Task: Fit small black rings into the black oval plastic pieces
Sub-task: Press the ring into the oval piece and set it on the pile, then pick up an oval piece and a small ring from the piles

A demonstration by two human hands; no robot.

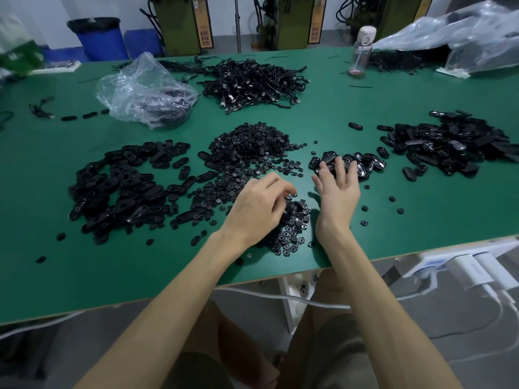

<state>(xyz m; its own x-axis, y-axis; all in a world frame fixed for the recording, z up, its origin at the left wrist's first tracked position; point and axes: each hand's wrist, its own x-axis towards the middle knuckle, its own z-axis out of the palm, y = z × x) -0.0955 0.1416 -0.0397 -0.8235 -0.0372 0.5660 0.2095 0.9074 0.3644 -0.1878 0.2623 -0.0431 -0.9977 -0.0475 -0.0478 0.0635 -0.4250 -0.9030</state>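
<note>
- Green bench (421,234) fills most of the frame, strewn with heaps of black parts
- The left hand (258,209), lower centre, lies knuckles-up with its fingers curled in; the fingertips (290,192) are drawn together and touch the top of a near heap of small black rings (292,228) just beneath them. Whether a ring is pinched between them I cannot tell
- The right hand (338,192), just to the right of it, is spread wide, fingers straight and apart, holding nothing. Its fingertips reach over the near edge of a small heap of glossy oval pieces (370,164); they are slightly blurred, so contact cannot be told
- A larger ring mound (252,144) sits at the centre of the frame, above the left hand, and thins out down towards it
- A broad pile of matte black oval pieces (120,186) lies centre left, its edge meeting the ring mound
- A far-right pile (455,144) of shiny oval parts lies at the right edge, apart from the small heap
- A few loose rings (364,208) lie on the bench right of the right hand
- Upper centre holds a cable tangle (252,80), a crumpled clear plastic bag (143,88) to its left and an upright water bottle (362,49) to the upper right
</note>
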